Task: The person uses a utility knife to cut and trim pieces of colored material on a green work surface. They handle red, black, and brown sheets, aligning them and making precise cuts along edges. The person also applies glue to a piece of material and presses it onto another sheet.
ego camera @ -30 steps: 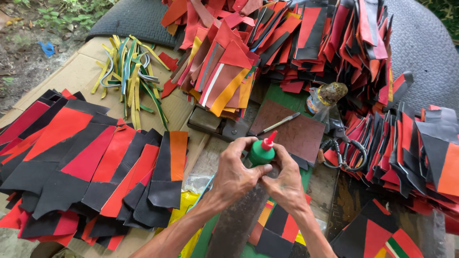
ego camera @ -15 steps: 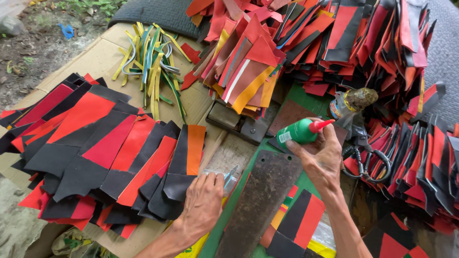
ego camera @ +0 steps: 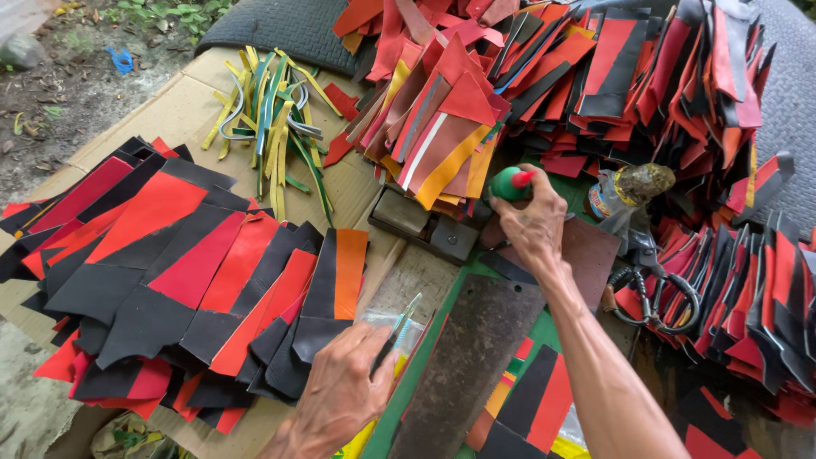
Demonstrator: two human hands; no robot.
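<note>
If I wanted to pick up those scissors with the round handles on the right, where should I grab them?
Probably by the ring handles. The scissors lie by the green board's right edge, with the two loops bare and facing the red and black pieces on the right. The blade end is tucked under a wrapped jar, so coming from the right or from above, onto the loops, looks easiest and safest.

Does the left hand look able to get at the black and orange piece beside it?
Probably yes: the left hand rests right beside the black and orange piece, which lies on top of the pile, uncovered.
</note>
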